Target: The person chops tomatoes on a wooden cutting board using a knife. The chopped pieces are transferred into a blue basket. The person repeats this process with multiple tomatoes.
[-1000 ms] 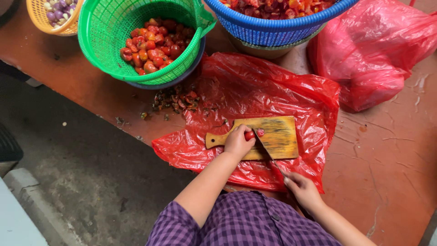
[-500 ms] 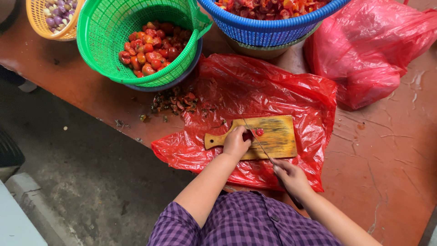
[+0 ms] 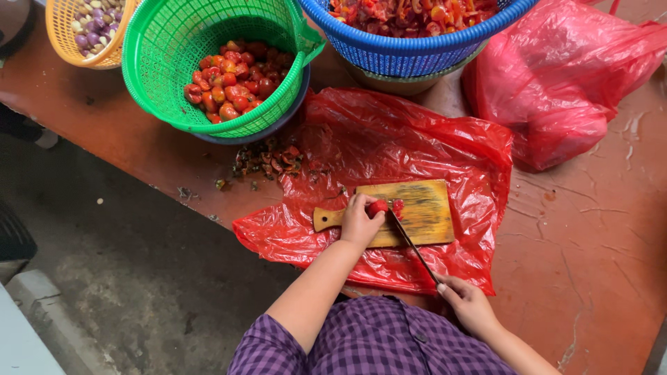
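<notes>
Your left hand (image 3: pixel 359 223) is clamped on a small red fruit (image 3: pixel 377 207) on the wooden cutting board (image 3: pixel 424 208), which lies on red plastic sheet (image 3: pixel 389 146) near the bench's front edge, while your right hand (image 3: pixel 467 303) grips a knife (image 3: pixel 411 244) whose blade meets the fruit.

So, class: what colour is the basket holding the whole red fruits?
Green basket, seen best in the head view.

green basket (image 3: pixel 174 104) blocks ahead, floor (image 3: pixel 590 264) open right
</notes>
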